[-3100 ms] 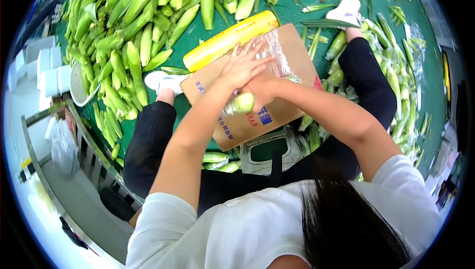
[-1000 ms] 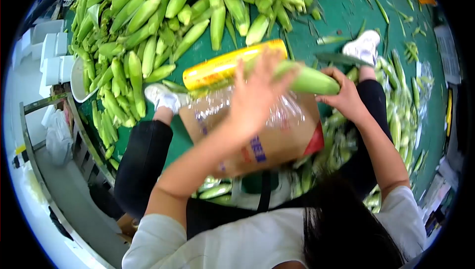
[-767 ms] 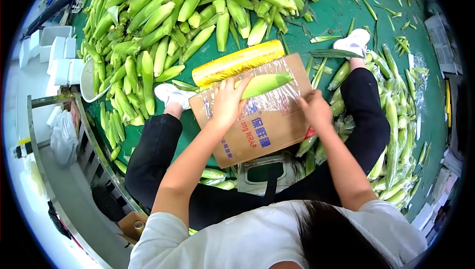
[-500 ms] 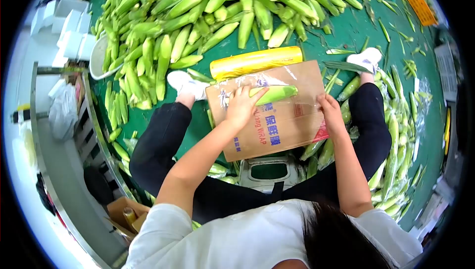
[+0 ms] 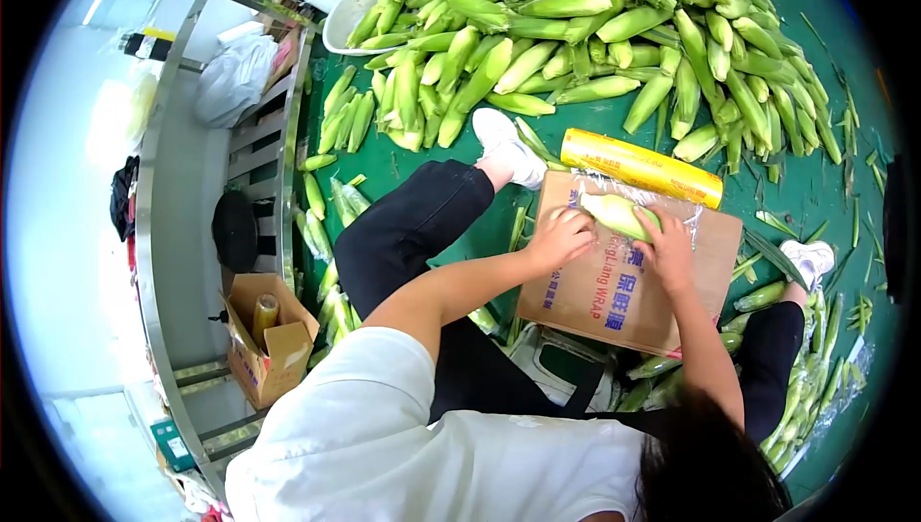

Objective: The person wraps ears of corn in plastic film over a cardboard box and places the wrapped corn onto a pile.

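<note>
A green corn cob in its husk (image 5: 616, 215) lies across the upper part of a printed cardboard box (image 5: 585, 294), on shiny clear film. My left hand (image 5: 564, 238) is at the cob's left end with its fingers curled together; what they pinch is too small to tell. At the cob's right end, my right hand (image 5: 669, 248) grips it between thumb and fingers. A yellow roll of wrap (image 5: 641, 166) sits just beyond the box's far edge, with clear film running from it onto the box.
A large heap of corn (image 5: 576, 28) spreads over the green floor ahead, beside a white basin (image 5: 343, 21). Film-wrapped cobs (image 5: 804, 383) lie at the right. On the left are a metal rack (image 5: 146, 225) and an open carton (image 5: 257, 368). My legs flank the box.
The view has swung left, showing more of the rack and carton. My right hand has moved from the box's right side onto the cob; my left hand has shifted to the cob's left end.
</note>
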### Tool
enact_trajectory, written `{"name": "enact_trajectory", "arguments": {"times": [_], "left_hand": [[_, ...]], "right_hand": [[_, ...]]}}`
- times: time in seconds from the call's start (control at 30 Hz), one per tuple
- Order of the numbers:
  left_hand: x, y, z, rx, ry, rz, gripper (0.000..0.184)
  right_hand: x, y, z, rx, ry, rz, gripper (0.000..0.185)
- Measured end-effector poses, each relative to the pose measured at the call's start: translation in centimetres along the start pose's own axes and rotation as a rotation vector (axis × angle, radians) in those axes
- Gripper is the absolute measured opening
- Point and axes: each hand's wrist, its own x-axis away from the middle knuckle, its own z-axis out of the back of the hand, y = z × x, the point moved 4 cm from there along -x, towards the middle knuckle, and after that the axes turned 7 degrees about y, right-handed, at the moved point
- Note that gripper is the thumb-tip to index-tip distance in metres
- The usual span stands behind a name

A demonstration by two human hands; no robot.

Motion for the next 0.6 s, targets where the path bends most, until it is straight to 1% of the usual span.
{"name": "enact_trajectory", "arguments": {"times": [0.07, 0.1, 0.13, 0.17, 0.2, 0.23, 0.27, 0.3, 0.4, 0.43, 0.53, 0.6], "left_hand": [[-0.5, -0.7, -1.3, 0.020, -0.010, -0.019, 0.016], [-0.4, -1.6, -2.4, 0.072, 0.043, -0.114, 0.009], [0.3, -2.2, -2.3, 0.171, 0.028, -0.131, 0.008], [0.4, -1.6, -1.2, 0.220, -0.024, -0.120, 0.008], [-0.2, -0.8, 1.2, 0.319, -0.151, -0.075, 0.007], [-0.6, -0.3, 2.9, 0.323, -0.197, -0.056, 0.007], [-1.5, 0.8, 5.1, 0.333, -0.238, -0.124, 0.007], [-1.2, 1.4, 5.7, 0.434, -0.237, -0.127, 0.008], [0.3, 1.1, 1.9, 0.710, -0.428, 0.298, 0.006], [-0.5, 1.5, 0.7, 0.696, -0.373, 0.226, 0.006], [-4.2, -0.1, -3.1, 0.388, -0.468, -0.083, 0.008], [-9.5, -0.2, -1.5, 0.133, -0.236, -0.162, 0.014]], "right_hand": [[-0.3, -0.2, 0.3, -0.007, -0.011, 0.031, 0.070], [-0.3, -0.2, 0.7, -0.026, -0.021, 0.022, 0.070], [0.4, 0.2, 1.2, -0.040, -0.040, -0.001, 0.069], [1.1, 0.8, 1.3, -0.088, -0.040, 0.021, 0.067], [2.1, 1.0, 1.9, -0.105, -0.104, 0.018, 0.066], [2.9, 0.6, 2.8, -0.128, -0.165, 0.015, 0.065], [3.8, -0.1, 3.6, -0.156, -0.220, 0.012, 0.064], [4.8, -0.8, 4.3, -0.198, -0.295, -0.004, 0.063], [8.3, -2.8, 3.8, -0.155, -0.349, 0.008, 0.061], [8.9, -3.3, 3.3, -0.162, -0.346, -0.009, 0.053], [6.6, -2.4, 2.3, 0.054, -0.034, 0.009, 0.039], [2.8, 0.7, 1.4, 0.075, 0.102, -0.038, 0.030]]}}
